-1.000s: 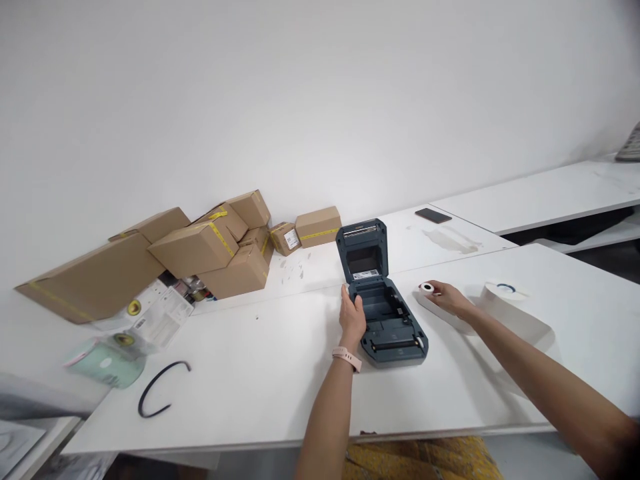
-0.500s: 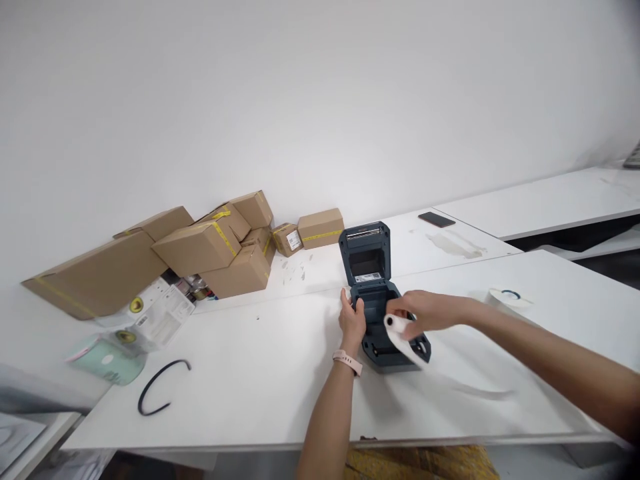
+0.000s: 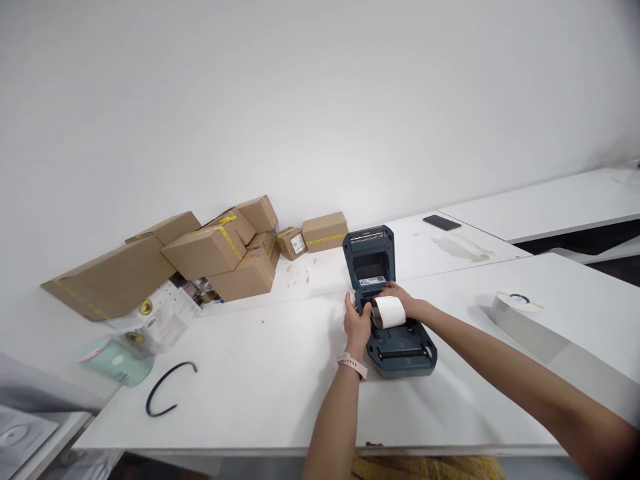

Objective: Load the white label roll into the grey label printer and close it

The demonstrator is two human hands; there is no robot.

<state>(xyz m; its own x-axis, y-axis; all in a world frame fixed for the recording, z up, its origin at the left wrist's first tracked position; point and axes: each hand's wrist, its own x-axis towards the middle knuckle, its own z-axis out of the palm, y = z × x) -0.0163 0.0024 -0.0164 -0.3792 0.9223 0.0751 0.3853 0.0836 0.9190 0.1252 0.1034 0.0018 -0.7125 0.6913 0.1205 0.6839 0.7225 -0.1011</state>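
And the small white roll (image 3: 391, 312) is over the well of the dark printer (image 3: 403, 350)! A second ago it is out on the desk (image 3: 260, 380) at the printer's 3 o'clock; half a second ago it is tilted above the printer's body, pinched in the right hand (image 3: 401, 298). Now it sits lower and further back, its curved white side turned up, though whether it is fully seated I cannot tell.

The right hand comes across from 4 o'clock, its fingers tucked behind the roll's far side. That grip is partly hidden, so whether it is still clasping the roll or merely touching it, I cannot tell. The left hand (image 3: 357, 323) stays put at the printer's 9 o'clock, its grip wrapped on the side wall, thumb over the rim and very near the roll's end; a pale wristband (image 3: 352, 366) shows below it.

The lid (image 3: 370, 259) stands raised at 11 o'clock, just as before. Out at 3 o'clock lies the large roll (image 3: 517, 303), and its paper strip (image 3: 565, 350) runs off towards 4, clear of the blur of half a second ago. The phone (image 3: 442, 223) holds its place at 1 o'clock, the cardboard boxes (image 3: 245, 275) at 10, the black curved band (image 3: 159, 387) at 8.
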